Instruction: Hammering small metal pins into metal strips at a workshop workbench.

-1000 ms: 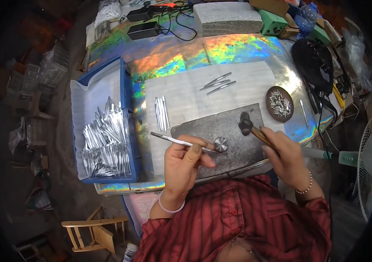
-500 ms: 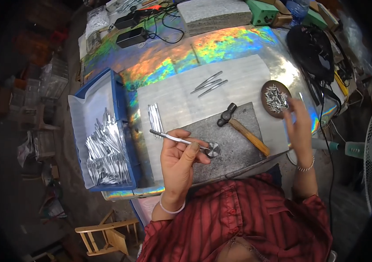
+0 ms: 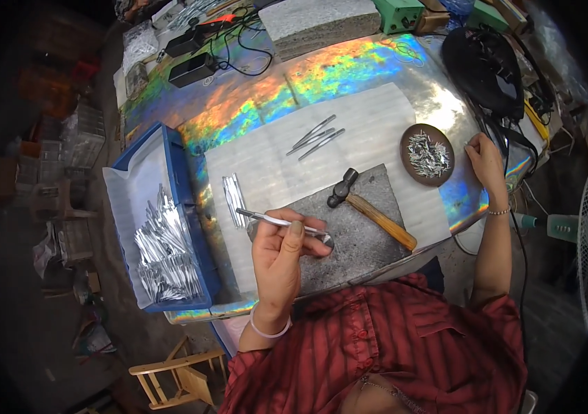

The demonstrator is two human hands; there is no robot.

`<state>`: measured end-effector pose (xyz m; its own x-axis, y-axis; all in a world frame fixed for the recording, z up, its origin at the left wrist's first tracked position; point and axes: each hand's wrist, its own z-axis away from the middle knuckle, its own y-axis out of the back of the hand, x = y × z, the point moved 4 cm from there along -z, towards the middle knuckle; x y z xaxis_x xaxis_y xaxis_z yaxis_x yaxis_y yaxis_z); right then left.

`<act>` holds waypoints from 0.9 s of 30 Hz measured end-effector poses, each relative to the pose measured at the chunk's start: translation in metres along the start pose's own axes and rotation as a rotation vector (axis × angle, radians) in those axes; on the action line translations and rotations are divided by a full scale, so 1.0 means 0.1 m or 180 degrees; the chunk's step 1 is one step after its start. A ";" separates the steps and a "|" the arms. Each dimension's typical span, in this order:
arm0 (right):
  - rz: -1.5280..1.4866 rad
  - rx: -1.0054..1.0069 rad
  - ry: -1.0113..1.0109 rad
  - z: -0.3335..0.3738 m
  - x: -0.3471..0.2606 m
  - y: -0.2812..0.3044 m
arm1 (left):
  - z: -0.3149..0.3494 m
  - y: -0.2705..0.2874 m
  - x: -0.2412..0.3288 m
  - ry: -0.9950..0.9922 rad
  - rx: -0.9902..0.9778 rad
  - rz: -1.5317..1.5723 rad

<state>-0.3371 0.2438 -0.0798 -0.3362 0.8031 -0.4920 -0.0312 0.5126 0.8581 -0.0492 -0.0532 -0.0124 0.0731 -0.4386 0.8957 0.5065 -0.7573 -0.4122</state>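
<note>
Silver rod [image 3: 273,220] in pinching L hand [image 3: 279,259]; R hand [image 3: 487,162] nr brown bowl [image 3: 433,181], R grip unclear

Before me, the rainbow-sheened table [image 3: 239,116] bears a white sheet [image 3: 370,121], a blue bin [image 3: 176,165] and a grey block [image 3: 321,26].

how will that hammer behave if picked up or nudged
The hammer is probably head-heavy: its dark head looks metal, its handle wooden. The straight handle should stay stiff. Lying flat on the slab, the hammer may slide rather than tip.
</note>
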 end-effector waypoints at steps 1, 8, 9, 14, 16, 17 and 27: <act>-0.0001 -0.0092 -0.0010 -0.01 0.02 0.01 | -0.01 -0.01 0.01 -0.0022 0.0061 -0.0149; -0.0899 0.0209 -0.0017 0.16 -0.13 0.19 | 0.10 0.02 0.12 -0.0034 0.0096 -0.0613; -0.1630 0.0108 -0.0030 0.22 -0.20 0.19 | 0.11 -0.01 0.14 0.0083 0.0166 -0.0658; -0.2921 -0.1245 -0.0258 0.64 -1.18 0.38 | 0.14 -0.14 0.15 0.0413 -0.0462 -0.0623; -0.3523 -0.1819 -0.0354 0.81 -1.56 0.33 | 0.17 -0.16 0.04 0.0292 -0.0442 -0.0518; -0.3737 -0.2118 -0.0437 0.89 -1.73 0.31 | 0.16 -0.20 0.02 0.0153 -0.0626 -0.0775; -0.3316 -0.1715 0.1318 1.05 -2.53 0.19 | 0.26 -0.30 0.14 -0.0624 -0.0548 -0.1334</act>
<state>-0.1537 0.0816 0.0454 -0.1879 -0.1173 -0.9752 -0.8104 0.5795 0.0865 -0.0415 -0.0238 0.0170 0.0621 0.0078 0.9980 0.3789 -0.9253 -0.0163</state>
